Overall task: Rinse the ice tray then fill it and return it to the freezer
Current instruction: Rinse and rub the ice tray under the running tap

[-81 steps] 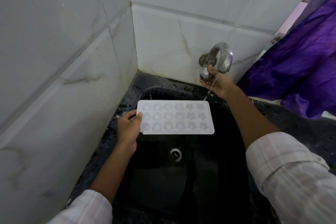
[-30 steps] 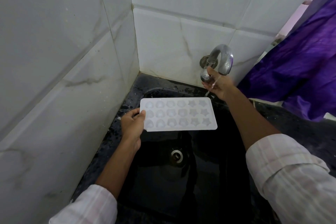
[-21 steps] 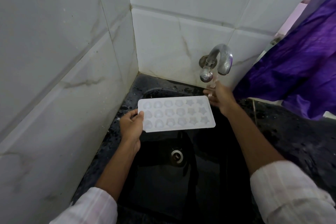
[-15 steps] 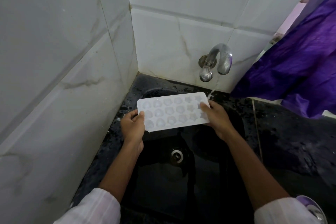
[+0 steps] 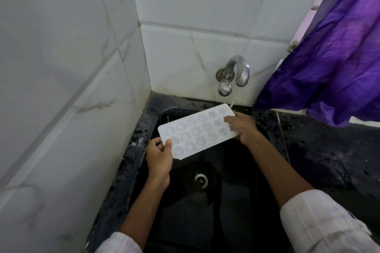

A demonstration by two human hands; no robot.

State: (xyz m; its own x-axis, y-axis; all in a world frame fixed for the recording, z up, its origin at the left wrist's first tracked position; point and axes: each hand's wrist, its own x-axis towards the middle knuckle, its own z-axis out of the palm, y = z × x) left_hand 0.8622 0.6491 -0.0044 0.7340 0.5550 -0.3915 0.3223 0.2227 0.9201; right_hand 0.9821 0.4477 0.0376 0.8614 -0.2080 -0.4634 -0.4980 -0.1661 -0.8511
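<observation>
A white ice tray (image 5: 195,131) with round and star-shaped moulds is held tilted over a black sink (image 5: 232,201), its right end raised toward the wall. My left hand (image 5: 159,155) grips the tray's lower left corner, thumb on top. My right hand (image 5: 241,127) holds the right end, fingers lying over the star moulds. A thin stream of water (image 5: 233,100) runs from the chrome tap (image 5: 234,74) onto the tray's far right corner.
White marbled tile walls close in on the left and behind the sink. A wet black speckled counter (image 5: 329,150) extends to the right. A purple curtain (image 5: 329,63) hangs at the upper right. The sink drain (image 5: 201,179) lies below the tray.
My right hand left the tap knob and took hold of the tray's right end. The tray tilted and its right corner moved under the running water.
</observation>
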